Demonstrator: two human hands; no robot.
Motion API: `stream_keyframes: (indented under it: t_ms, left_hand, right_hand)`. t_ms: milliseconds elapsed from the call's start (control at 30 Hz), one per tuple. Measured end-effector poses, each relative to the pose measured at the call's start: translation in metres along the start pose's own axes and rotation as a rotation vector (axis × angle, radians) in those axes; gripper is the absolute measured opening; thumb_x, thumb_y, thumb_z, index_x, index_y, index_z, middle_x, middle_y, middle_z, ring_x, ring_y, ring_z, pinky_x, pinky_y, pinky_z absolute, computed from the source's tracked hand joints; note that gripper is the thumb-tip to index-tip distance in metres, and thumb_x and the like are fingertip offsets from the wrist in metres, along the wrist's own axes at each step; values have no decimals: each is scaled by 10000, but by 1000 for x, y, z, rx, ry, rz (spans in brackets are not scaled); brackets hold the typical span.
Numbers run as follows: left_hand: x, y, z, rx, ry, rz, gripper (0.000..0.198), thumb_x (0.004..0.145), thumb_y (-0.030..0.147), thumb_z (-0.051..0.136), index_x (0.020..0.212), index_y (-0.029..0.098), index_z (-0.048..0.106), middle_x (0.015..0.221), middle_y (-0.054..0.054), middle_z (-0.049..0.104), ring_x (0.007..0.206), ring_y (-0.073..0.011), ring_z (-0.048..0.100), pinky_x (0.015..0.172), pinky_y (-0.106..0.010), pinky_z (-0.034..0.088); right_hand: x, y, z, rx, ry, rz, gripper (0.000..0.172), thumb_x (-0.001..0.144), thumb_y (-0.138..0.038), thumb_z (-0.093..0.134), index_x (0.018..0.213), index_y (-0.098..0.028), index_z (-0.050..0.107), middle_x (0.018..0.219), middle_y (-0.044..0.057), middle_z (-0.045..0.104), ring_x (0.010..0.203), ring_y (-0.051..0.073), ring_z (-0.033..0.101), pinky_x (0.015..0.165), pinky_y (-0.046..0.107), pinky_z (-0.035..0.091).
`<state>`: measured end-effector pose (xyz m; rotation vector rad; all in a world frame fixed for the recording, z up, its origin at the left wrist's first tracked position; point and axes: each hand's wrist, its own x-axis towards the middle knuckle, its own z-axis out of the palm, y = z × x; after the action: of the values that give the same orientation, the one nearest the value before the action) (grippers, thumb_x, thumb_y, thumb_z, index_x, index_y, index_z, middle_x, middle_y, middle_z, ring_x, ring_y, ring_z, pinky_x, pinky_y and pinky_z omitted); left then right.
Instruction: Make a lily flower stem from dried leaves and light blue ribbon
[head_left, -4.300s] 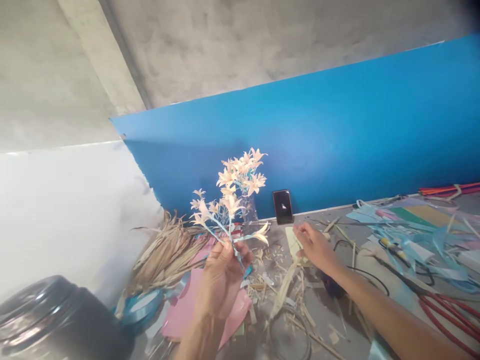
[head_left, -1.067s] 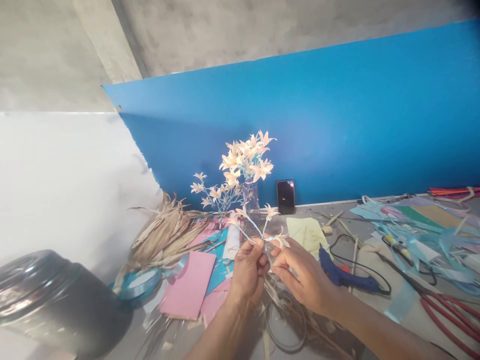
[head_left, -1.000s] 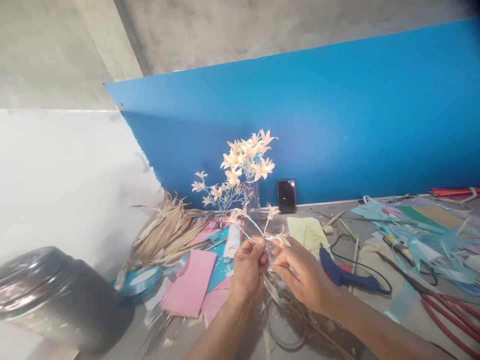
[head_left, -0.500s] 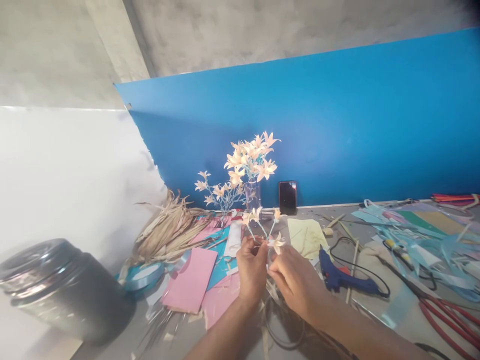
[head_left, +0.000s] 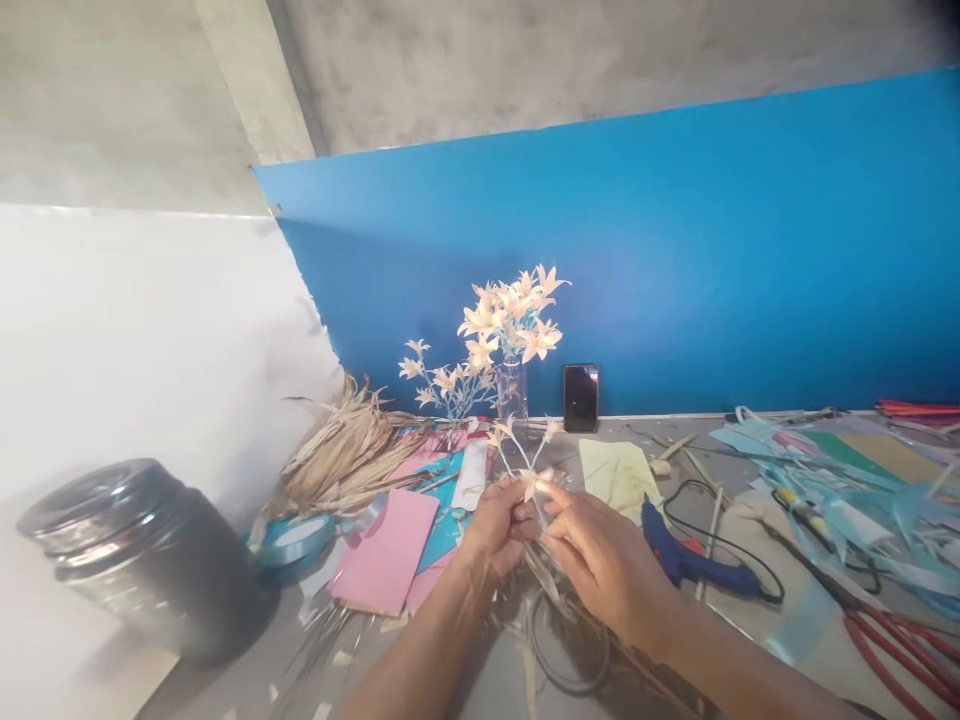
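Both hands meet over the cluttered table on a small sprig of cream paper flowers [head_left: 520, 447] with pale blue stems. My left hand [head_left: 495, 525] pinches the stems from the left. My right hand [head_left: 600, 555] closes its fingertips on the same sprig from the right. Behind them a glass vase [head_left: 512, 390] holds a bigger bunch of cream flowers [head_left: 514, 315]. Another flower sprig [head_left: 442, 385] stands to its left.
A blue glue gun [head_left: 690, 560] with black cord lies right of my hands. Pink paper [head_left: 386, 550], dried leaf strips [head_left: 345, 455], a blue ribbon roll [head_left: 296, 535], a dark jar [head_left: 135, 550] and a phone [head_left: 581, 397] against the blue board surround them. Ribbon scraps and red tubing [head_left: 900, 640] fill the right.
Earlier my left hand held up a large sprig alone. It now stands by the vase. Both hands took a smaller sprig and lowered it slightly toward the table over the last second.
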<state>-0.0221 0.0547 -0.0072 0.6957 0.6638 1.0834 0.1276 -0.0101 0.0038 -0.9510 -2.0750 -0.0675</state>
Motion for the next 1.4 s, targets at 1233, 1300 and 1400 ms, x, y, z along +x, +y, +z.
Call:
stream_keyframes:
  t_ms: [1233, 1300, 1400]
  left_hand:
    - [-31, 3, 15, -221, -236, -200, 325, 572, 235, 890, 749, 140, 635, 1028, -90, 608, 553, -14, 411, 315, -49, 216]
    - [-31, 1, 15, -230, -232, -198, 330, 570, 237, 892, 746, 143, 630, 915, -69, 595, 546, -22, 410, 314, -50, 211]
    - [-29, -1, 13, -254, -245, -200, 315, 586, 220, 882, 749, 138, 625, 797, -37, 550, 531, -25, 404, 313, -51, 208]
  right_hand:
    - [19, 37, -27, 1411, 139, 650, 310, 802, -424, 748, 712, -199, 555, 1055, 70, 695, 794, 173, 655, 519, 238, 438]
    - [18, 36, -27, 1416, 112, 636, 320, 804, -432, 746, 708, -201, 546, 1048, 67, 697, 797, 178, 662, 528, 244, 434]
    - [17, 35, -26, 1425, 87, 617, 321, 798, -435, 749, 712, -202, 546, 1040, 66, 700, 779, 176, 657, 542, 254, 439]
